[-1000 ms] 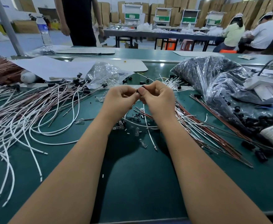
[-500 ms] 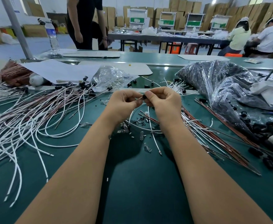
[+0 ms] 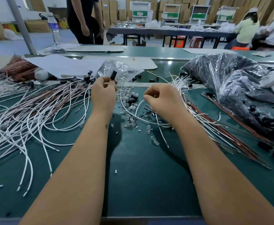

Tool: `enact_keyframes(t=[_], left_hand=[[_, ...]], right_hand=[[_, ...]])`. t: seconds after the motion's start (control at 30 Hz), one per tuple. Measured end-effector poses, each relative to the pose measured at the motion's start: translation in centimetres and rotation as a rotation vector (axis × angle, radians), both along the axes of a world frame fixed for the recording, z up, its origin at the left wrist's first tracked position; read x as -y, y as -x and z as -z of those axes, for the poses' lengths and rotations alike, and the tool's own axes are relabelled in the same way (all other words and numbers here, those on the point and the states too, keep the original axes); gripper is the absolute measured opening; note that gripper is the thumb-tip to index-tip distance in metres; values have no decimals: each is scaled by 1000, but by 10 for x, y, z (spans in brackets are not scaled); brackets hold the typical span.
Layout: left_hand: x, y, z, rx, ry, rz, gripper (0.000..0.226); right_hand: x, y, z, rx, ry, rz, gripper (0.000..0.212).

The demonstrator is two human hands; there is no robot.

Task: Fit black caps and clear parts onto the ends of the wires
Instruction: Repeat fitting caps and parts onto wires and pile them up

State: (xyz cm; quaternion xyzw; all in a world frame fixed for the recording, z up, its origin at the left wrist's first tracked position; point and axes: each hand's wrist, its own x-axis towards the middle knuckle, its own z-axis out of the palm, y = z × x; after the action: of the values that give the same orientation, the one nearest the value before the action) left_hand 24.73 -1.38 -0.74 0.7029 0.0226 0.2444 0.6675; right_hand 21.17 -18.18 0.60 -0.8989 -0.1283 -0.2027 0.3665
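While the left hand (image 3: 103, 93) pinches a black cap (image 3: 113, 75) upright at its fingertips, raised above the table (image 3: 141, 184), the right hand (image 3: 161, 101) sits apart with fingers curled; it seems to pinch a white wire (image 3: 128, 109) near thumb and forefinger, though the grip is too small to confirm.

Capped wires (image 3: 35, 111) lie fanned out to the left; bare wires (image 3: 206, 117) lie to the right. Clear parts (image 3: 129, 109) and loose caps are scattered between the hands.

Risks, as judged:
- Cap held only at its tip; a slip drops it into the scatter below.
- Wire end free and springy; it may flick out of the right hand or miss the cap bore.
- Loops of wire crossing under the wrists could snag and drag clear parts off their spot.
- Finished and bare wires lie near each other; mixing is possible.
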Motion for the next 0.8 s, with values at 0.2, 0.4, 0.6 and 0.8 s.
enact_keyframes(t=[0.2,0.4,0.6,0.8], left_hand=[[4,-2,3,-15,-85,43,8],[12,0,3,-101,-139,202,20],[19,3,5,-152,-170,226,11],[21,7,3,-124,-148,234,8]], right_hand=[[-22,8,2,-226,320,-285,15],[-24,9,4,-171,338,-286,25],[-22,11,3,-169,389,-305,24],[-14,7,6,-157,188,-212,23]])
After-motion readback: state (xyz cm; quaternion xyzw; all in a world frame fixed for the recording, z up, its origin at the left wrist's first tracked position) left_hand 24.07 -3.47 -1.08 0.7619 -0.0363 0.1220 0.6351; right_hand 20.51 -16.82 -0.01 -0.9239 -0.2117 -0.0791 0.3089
